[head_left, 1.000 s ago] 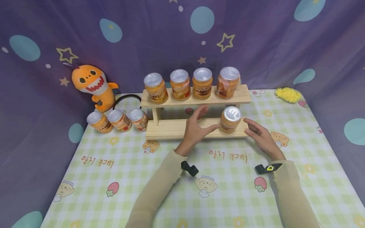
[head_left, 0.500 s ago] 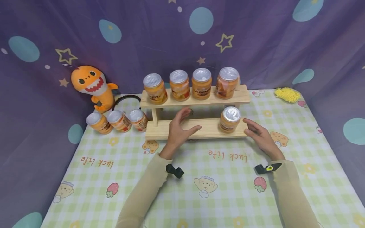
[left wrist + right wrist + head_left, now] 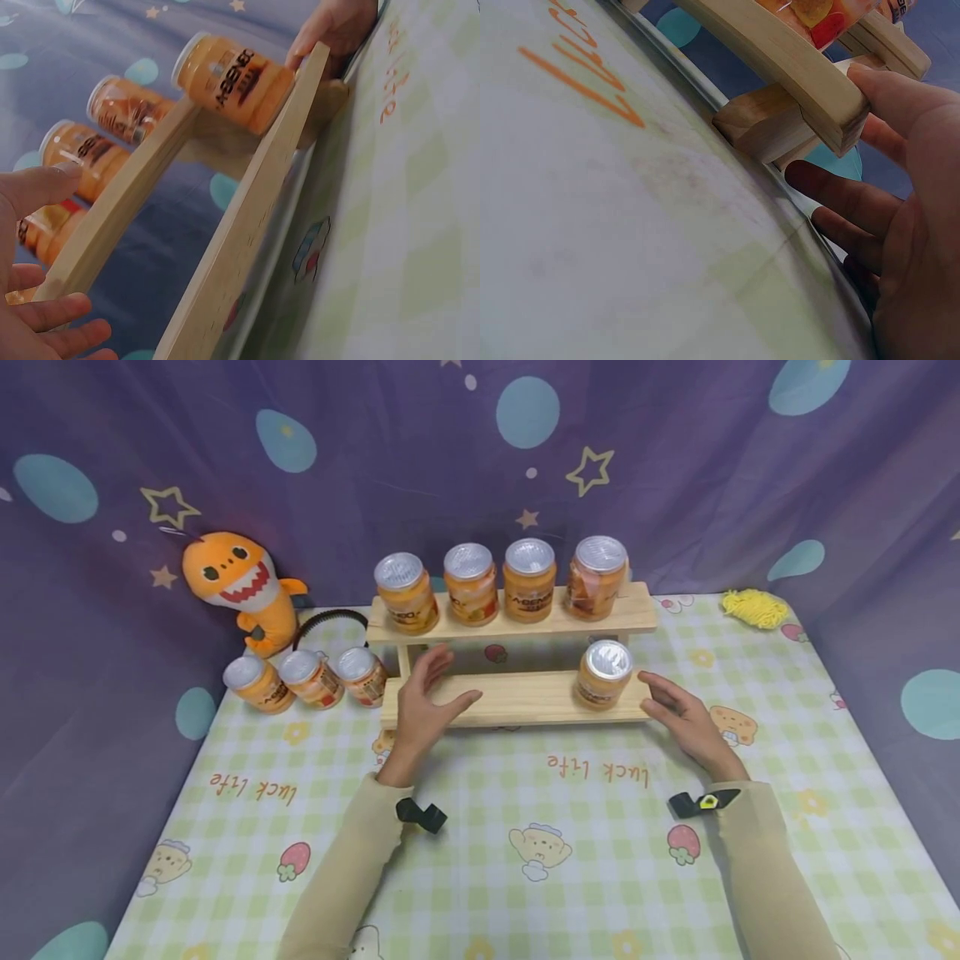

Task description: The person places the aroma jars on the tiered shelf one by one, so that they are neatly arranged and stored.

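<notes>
My left hand (image 3: 423, 710) is over the left part of the lower shelf, thumb and fingers spread with nothing between them. In the left wrist view its fingertips (image 3: 71, 306) are spread apart. My right hand (image 3: 693, 731) is at the right end of the two-tier wooden rack (image 3: 510, 697). Its thumb (image 3: 881, 86) appears to touch the end of the board in the right wrist view, while the other fingers extend below it. An orange jar with a silvery lid (image 3: 604, 675) stands upright on the lower shelf, near my right hand. Several similar jars (image 3: 530, 581) line the upper shelf.
Three more jars (image 3: 311, 681) stand on the checked tablecloth (image 3: 480, 877) left of the rack. Behind them are an orange shark plush (image 3: 243, 585) and a black coiled band (image 3: 330, 617). A yellow bundle of yarn (image 3: 753, 608) lies at the back right.
My left hand has moved left along the lower shelf, away from the jar there. The right hand stays at the rack's right end, and the jars remain in place.
</notes>
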Demonstrator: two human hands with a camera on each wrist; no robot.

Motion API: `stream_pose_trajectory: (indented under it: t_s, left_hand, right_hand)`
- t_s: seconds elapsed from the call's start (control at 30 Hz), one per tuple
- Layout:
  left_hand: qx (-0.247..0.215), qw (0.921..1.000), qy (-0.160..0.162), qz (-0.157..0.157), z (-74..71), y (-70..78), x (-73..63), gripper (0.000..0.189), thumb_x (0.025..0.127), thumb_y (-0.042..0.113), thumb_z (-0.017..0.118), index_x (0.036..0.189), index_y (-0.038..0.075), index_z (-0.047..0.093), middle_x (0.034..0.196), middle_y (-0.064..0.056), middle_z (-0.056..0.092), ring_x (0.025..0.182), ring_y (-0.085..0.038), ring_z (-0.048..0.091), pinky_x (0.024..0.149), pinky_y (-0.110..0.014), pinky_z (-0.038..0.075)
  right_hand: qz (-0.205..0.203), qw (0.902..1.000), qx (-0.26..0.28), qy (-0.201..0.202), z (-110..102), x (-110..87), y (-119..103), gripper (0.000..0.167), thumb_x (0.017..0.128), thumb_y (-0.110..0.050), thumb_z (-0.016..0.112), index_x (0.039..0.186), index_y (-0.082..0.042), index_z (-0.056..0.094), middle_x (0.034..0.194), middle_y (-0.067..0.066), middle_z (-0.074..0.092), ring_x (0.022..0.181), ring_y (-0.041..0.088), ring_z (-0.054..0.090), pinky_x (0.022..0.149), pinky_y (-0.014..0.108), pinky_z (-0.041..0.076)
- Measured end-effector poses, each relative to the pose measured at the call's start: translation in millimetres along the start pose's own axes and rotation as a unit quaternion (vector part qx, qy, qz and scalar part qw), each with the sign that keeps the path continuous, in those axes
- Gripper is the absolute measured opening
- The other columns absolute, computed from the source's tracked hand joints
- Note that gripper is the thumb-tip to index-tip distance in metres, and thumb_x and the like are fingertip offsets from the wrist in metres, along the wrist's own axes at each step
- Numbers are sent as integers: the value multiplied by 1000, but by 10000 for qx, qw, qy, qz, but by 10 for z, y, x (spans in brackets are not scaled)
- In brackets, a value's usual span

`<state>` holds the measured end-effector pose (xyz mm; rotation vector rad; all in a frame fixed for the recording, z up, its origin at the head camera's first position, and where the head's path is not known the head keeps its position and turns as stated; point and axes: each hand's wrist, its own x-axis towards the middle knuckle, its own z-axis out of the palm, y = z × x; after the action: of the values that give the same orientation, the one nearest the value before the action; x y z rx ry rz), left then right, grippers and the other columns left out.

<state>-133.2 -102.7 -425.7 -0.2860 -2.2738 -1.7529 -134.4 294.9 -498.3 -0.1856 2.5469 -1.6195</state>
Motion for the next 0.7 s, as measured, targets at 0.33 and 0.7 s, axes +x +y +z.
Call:
stream_pose_trajectory:
  t_s: [0.33,0.7]
  left_hand:
    - [85,9989,180,-423,-279,-32,-44,75,78,4,84,144,5,48,139,-19,57,134,-39,52,115,-50,40]
    - [75,9952,782,-590,-621,-69,-67,70,79,0,82,141,3,50,136,-18,59,130,-29,56,112,-48,42]
  right_hand:
    - [3,10000,-22,-7,-5,-1,7,54,103,-32,57,152,-15,43,159,11,42,120,-19,41,99,5,35]
    - [125,9999,-31,-50,-1,6,-17,56,103,-33,55,153,-13,41,160,12,40,144,36,41,118,46,36]
